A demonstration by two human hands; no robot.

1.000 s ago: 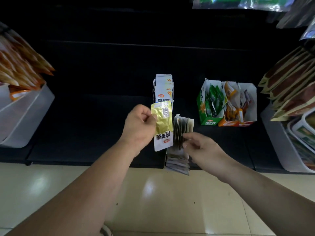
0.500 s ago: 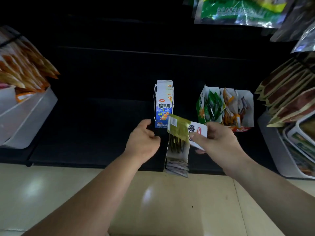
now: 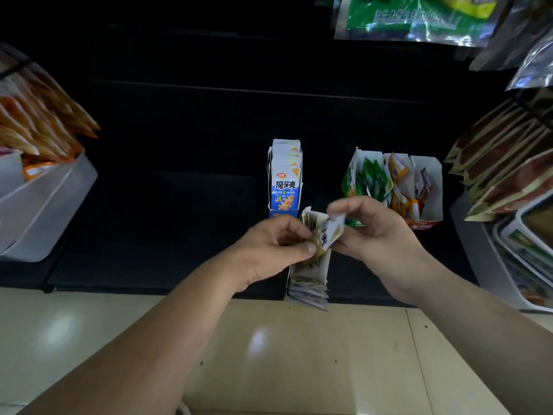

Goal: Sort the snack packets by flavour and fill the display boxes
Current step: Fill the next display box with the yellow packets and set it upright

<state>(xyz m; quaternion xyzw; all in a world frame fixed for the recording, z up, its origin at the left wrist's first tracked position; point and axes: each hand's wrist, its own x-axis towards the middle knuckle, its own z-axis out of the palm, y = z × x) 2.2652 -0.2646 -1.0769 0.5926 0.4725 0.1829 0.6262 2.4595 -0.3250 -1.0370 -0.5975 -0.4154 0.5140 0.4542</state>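
A narrow white cardboard display box (image 3: 324,266) stands at the front edge of the black shelf (image 3: 179,229), its packets poking out over the edge. Right above its open top both hands meet. The right hand (image 3: 380,235) pinches the white end of a gold-and-white foil snack packet (image 3: 331,233) between thumb and curled fingers. The left hand (image 3: 269,250), fingers curled, seems to pinch the packet's gold end, though blur hides the contact. Just behind stands a blue-and-white packet box (image 3: 284,190); towards the shelf's right end is a row of green, orange and red packet boxes (image 3: 425,175).
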